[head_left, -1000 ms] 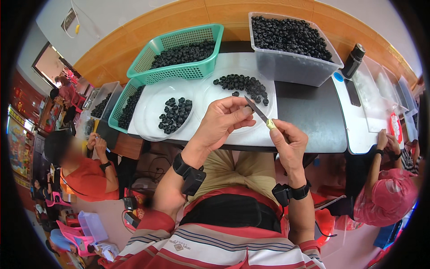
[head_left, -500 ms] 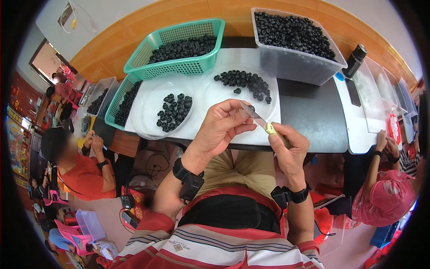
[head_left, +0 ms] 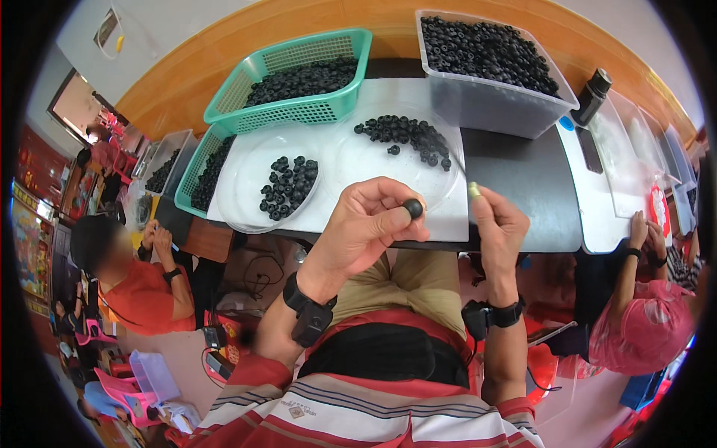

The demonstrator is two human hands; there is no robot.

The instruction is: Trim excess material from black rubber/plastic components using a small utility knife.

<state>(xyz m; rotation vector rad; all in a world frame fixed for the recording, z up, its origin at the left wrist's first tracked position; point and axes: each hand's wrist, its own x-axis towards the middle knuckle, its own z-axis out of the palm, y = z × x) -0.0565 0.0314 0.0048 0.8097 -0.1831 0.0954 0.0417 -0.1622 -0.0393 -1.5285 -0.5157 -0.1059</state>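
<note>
1. the left hand (head_left: 370,224) pinched a small, round, matte black bead (head_left: 413,208) between thumb and fingertips, held just above the near edge of the surface (head_left: 515,187).
2. the right hand (head_left: 499,224) was clenched around a thin tool, of which only a pale yellowish tip (head_left: 474,190) showed above the fingers.
3. just beyond the hands lay a clear round plastic dish (head_left: 396,160) carrying a loose cluster of the same black beads along its far side.
4. beside it, toward the left edge, a second clear dish (head_left: 270,187) held a smaller heap of beads.
5. at the far edge stood a green mesh basket (head_left: 295,75) and a translucent rectangular tub (head_left: 493,104), both filled with beads.
</note>
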